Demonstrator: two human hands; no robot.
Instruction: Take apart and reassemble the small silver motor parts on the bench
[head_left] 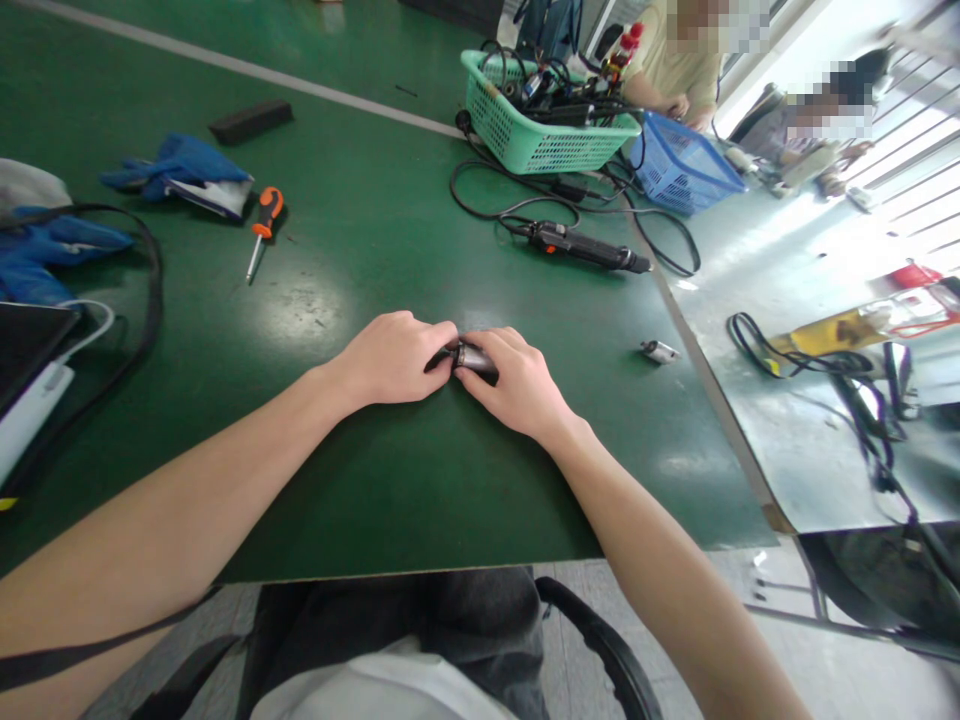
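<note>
Over the green table (487, 480), my two hands meet around a short silver metal cylinder (474, 360) that looks like part of a small motor. My right hand (517, 375) is closed round its body, thumb below and fingers on top. At the cylinder's left end, my left hand (401, 358) pinches a small dark end piece between thumb and forefinger; the fingertips hide most of it. Another small silver cylinder (660, 351) lies on the table to the right. Farther back rests a black electric screwdriver (589, 247) with a cord.
An orange-handled screwdriver (265, 225), blue gloves (180, 168) and a dark block (251, 121) lie at left. Behind stand a green basket (555, 150) of cords and tools and a blue basket (686, 165). A bottle (847, 325) lies right. Other people sit across.
</note>
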